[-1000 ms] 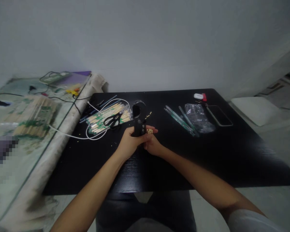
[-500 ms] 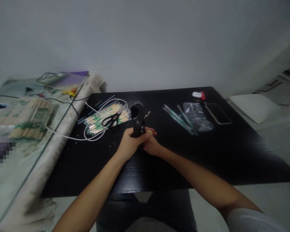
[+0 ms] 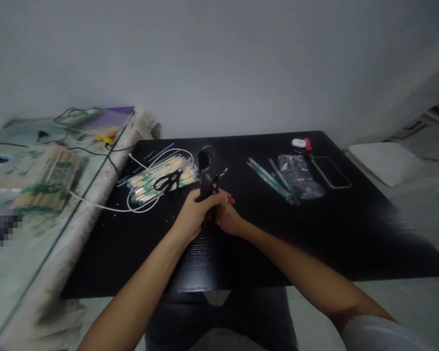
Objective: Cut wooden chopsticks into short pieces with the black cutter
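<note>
My left hand (image 3: 192, 212) is wrapped round a black hand cutter (image 3: 207, 181) with a curved, hook-like head, held upright over the black table. Its head points away from me. Right beside it, my right hand (image 3: 231, 220) is closed around a small bunch of pale wooden sticks (image 3: 224, 204), whose ends show near my left thumb. The two hands touch, and the lower part of the cutter is hidden between them. A few pale bits (image 3: 223, 172) lie on the table just past the cutter's head.
To the left lie black scissors (image 3: 168, 182) on plastic-wrapped chopsticks (image 3: 146, 183), with a white cable (image 3: 137, 211) looped around. On the right are green-and-clear packets (image 3: 270, 180), a clear plastic bag (image 3: 300, 178), a phone (image 3: 331, 172) and a white case (image 3: 299, 143). A glass-topped table (image 3: 40, 234) adjoins left.
The cutter's head has tilted and shifted slightly away from me. My left hand has moved a little left and down, and the sticks in my right hand show more of their sides.
</note>
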`<control>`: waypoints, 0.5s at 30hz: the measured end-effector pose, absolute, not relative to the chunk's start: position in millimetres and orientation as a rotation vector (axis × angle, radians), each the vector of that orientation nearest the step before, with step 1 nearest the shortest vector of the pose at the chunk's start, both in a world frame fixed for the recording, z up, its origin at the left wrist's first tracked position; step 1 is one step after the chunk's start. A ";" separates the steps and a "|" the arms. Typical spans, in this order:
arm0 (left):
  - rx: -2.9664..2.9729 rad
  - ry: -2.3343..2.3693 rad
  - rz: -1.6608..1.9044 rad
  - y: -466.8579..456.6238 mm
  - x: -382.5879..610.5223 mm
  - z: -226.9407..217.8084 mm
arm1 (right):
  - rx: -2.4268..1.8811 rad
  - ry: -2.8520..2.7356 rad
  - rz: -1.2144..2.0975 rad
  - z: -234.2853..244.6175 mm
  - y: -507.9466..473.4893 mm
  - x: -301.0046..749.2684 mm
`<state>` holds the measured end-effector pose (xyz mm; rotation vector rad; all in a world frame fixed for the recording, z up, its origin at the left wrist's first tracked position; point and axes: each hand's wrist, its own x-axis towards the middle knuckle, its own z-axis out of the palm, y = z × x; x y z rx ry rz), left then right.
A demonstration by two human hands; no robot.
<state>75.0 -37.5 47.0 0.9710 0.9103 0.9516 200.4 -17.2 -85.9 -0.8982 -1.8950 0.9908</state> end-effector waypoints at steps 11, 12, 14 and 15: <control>1.074 0.904 0.914 -36.8 69.8 50.0 | -0.921 -1.900 1.027 -76.1 -20.0 200.1; 1.063 0.909 0.910 -36.4 69.7 50.7 | -0.947 -1.899 1.018 -74.6 -19.9 200.0; 1.051 0.921 0.908 -35.8 69.8 51.5 | -1.002 -1.895 1.005 -71.5 -19.7 200.2; 1.049 0.923 0.910 -35.6 69.8 51.7 | -1.022 -1.891 1.007 -70.1 -19.6 200.4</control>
